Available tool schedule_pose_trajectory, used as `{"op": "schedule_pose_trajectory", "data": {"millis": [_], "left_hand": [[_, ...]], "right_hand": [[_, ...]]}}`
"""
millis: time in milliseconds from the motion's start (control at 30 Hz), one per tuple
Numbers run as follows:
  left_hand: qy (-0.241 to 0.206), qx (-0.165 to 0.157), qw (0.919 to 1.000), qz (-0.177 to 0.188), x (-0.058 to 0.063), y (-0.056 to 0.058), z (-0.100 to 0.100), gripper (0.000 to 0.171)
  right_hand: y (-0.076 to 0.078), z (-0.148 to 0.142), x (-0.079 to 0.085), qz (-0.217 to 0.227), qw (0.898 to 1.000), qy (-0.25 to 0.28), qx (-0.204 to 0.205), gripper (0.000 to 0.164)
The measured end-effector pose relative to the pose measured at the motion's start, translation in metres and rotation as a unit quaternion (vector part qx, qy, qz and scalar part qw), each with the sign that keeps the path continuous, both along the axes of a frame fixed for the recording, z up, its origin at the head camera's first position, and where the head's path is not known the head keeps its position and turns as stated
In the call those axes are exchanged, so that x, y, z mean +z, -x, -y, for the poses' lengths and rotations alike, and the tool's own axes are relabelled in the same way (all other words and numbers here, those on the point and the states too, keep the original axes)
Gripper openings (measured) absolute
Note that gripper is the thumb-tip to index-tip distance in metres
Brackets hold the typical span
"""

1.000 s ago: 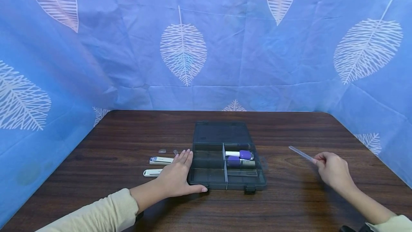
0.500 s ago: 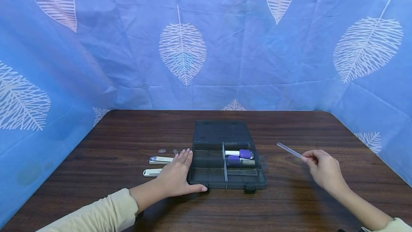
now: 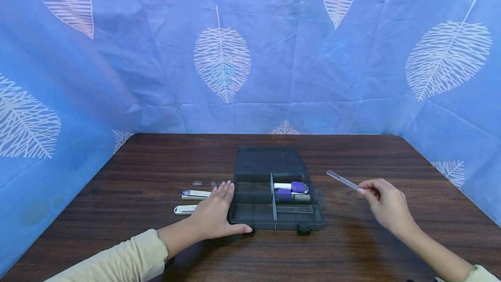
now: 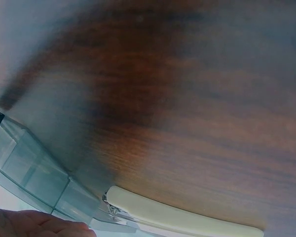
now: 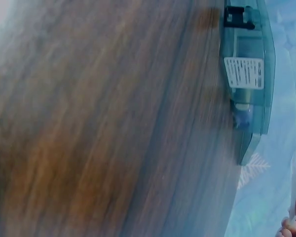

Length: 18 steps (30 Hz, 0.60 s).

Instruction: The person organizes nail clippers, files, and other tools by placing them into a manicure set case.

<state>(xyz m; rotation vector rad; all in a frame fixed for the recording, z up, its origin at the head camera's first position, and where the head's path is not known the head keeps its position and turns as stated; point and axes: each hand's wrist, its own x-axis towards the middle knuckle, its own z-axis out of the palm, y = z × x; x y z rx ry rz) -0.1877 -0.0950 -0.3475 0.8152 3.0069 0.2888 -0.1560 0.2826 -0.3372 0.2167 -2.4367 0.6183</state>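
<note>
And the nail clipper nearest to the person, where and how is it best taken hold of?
The nail clipper is probably best pinched across its long edges at the left end, from above and the left: it is slim, lies left to right, and that rounded end shows, while the left hand hides its other end in the head view.

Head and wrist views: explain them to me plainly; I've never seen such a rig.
There is no machine: a person works with a bare left hand and right hand. A camera on the head, looking forward and down, takes the widest picture; one on each wrist takes the two tilted close-ups. On the table lies an open box with bottles in its right side. Left of it are two pale tools, apparently clippers, and two small clear pieces. The left hand rests against the box's left edge. The right hand pinches a clear strip, right of the box.
</note>
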Motion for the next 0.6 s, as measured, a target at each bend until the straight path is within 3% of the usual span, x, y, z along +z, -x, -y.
{"op": "schedule_pose_trajectory", "data": {"millis": [167, 600], "left_hand": [[-0.001, 0.003, 1.0, 0.002, 0.0, 0.0, -0.001, 0.109], [0.0, 0.003, 1.0, 0.004, -0.002, 0.001, -0.001, 0.109]], "right_hand": [[0.001, 0.008, 0.001, -0.015, 0.999, 0.001, 0.029, 0.012], [-0.005, 0.033, 0.004, -0.001, 0.996, 0.003, 0.086, 0.017]]}}
